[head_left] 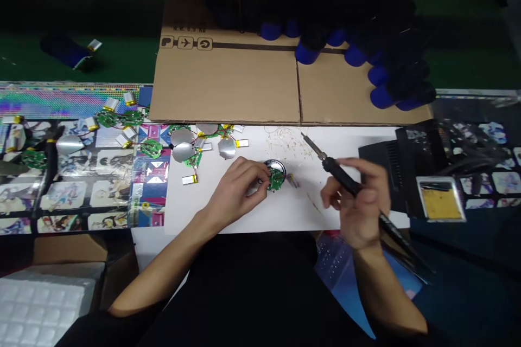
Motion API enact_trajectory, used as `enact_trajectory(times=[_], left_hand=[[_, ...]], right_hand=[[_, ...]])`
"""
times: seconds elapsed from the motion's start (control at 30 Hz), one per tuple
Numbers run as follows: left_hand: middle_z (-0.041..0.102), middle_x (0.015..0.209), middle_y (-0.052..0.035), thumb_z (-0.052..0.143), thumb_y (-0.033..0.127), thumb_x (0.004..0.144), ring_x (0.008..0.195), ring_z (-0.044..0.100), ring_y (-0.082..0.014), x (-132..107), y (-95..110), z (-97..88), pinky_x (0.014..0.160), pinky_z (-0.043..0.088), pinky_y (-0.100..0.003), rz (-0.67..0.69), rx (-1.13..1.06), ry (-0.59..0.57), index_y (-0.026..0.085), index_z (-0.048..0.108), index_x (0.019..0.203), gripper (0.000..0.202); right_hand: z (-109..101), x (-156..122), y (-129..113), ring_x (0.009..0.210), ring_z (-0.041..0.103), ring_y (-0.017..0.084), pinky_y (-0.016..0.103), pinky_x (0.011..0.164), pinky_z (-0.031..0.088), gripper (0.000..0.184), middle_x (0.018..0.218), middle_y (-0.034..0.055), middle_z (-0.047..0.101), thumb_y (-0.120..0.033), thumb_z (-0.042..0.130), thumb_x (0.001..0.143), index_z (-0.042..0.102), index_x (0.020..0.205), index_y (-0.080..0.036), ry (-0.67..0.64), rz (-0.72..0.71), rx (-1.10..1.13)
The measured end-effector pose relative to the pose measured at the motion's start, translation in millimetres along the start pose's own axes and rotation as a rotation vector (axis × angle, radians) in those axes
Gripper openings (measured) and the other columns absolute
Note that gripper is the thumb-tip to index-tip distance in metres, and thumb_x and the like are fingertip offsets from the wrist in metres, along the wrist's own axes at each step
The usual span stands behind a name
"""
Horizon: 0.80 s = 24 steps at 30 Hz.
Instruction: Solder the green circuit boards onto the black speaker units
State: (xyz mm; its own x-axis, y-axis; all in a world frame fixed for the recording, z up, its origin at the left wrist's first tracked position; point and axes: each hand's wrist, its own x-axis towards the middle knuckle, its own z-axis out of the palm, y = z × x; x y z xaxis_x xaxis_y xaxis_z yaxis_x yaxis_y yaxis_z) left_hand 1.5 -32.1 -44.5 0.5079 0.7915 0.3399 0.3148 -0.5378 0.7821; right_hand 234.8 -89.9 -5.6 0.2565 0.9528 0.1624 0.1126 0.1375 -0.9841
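My left hand [240, 187] rests on the white sheet [252, 211] with its fingers pinched on a small round green circuit board [277, 178] that sits against a shiny round metal part [273, 165]. My right hand [360, 200] is closed around a black soldering iron [340, 173]. The iron's metal tip [307, 139] points up and to the left, lifted away from the board. Thin wire scraps lie on the sheet behind the board.
Several green boards, silver batteries and shiny discs [183, 150] lie scattered at the left. A flattened cardboard box [228, 76] carries blue and black cylinders [378, 73] at the back. A black soldering stand with a yellow sponge [440, 201] sits at the right. White foam [44, 303] is lower left.
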Motion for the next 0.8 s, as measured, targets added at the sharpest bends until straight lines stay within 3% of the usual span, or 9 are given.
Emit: enact_trajectory(times=[0.07, 0.13, 0.2, 0.33, 0.57, 0.8], left_hand=[[0.075, 0.103, -0.0047, 0.062, 0.011, 0.101, 0.099, 0.066, -0.0188, 1.5, 0.0, -2.7, 0.091, 0.050, -0.035, -0.005, -0.001, -0.028, 0.020, 0.061, 0.097, 0.010], [0.075, 0.104, -0.0047, 0.062, 0.010, 0.100, 0.099, 0.065, -0.0192, 2.9, -0.2, -5.3, 0.091, 0.051, -0.035, -0.013, -0.007, -0.053, 0.020, 0.061, 0.095, 0.011], [0.075, 0.104, -0.0044, 0.062, 0.008, 0.098, 0.099, 0.064, -0.0194, 4.0, -0.3, -7.5, 0.091, 0.051, -0.035, -0.025, -0.021, -0.067, 0.020, 0.061, 0.094, 0.012], [0.075, 0.105, -0.0039, 0.062, 0.007, 0.095, 0.100, 0.064, -0.0195, 5.4, -0.4, -11.7, 0.092, 0.051, -0.036, -0.063, -0.074, -0.093, 0.020, 0.061, 0.092, 0.014], [0.074, 0.109, -0.0039, 0.062, 0.005, 0.094, 0.100, 0.064, -0.0190, 6.4, -3.3, -14.9, 0.095, 0.050, -0.036, -0.051, -0.076, -0.128, 0.020, 0.061, 0.094, 0.015], [0.074, 0.108, -0.0044, 0.062, 0.004, 0.093, 0.099, 0.064, -0.0194, 5.7, -4.7, -13.2, 0.094, 0.050, -0.036, -0.032, -0.064, -0.121, 0.020, 0.061, 0.094, 0.016]], right_hand=[[-6.5, 3.4, -6.2, 0.046, 0.051, 0.013, 0.023, 0.039, 0.031, 0.041, 0.062, -0.0067, 0.061, -0.057, 0.066, 0.098, 0.061, 0.129, -0.029, 0.046, 0.027, 0.070], [-13.0, 4.5, -8.3, 0.052, 0.058, 0.014, 0.023, 0.040, 0.037, 0.033, 0.073, -0.0030, 0.069, -0.047, 0.073, 0.095, 0.066, 0.121, -0.028, 0.049, 0.027, 0.039], [-19.9, 1.7, -6.9, 0.056, 0.064, 0.015, 0.025, 0.042, 0.044, 0.022, 0.077, 0.0001, 0.073, -0.037, 0.078, 0.092, 0.073, 0.109, -0.025, 0.052, -0.001, -0.099], [-29.4, -8.9, -2.6, 0.056, 0.068, 0.015, 0.026, 0.046, 0.050, 0.010, 0.067, -0.0009, 0.071, -0.028, 0.085, 0.086, 0.078, 0.092, -0.023, 0.113, -0.100, -0.386], [-18.9, -8.9, -7.6, 0.049, 0.069, 0.015, 0.024, 0.043, 0.052, 0.016, 0.066, -0.0031, 0.074, -0.026, 0.082, 0.083, 0.073, 0.096, -0.024, -0.126, -0.147, -0.415], [-13.4, -8.9, -4.0, 0.046, 0.066, 0.012, 0.021, 0.040, 0.050, 0.013, 0.071, -0.0023, 0.076, -0.028, 0.081, 0.084, 0.072, 0.091, -0.024, -0.158, -0.152, -0.442]])
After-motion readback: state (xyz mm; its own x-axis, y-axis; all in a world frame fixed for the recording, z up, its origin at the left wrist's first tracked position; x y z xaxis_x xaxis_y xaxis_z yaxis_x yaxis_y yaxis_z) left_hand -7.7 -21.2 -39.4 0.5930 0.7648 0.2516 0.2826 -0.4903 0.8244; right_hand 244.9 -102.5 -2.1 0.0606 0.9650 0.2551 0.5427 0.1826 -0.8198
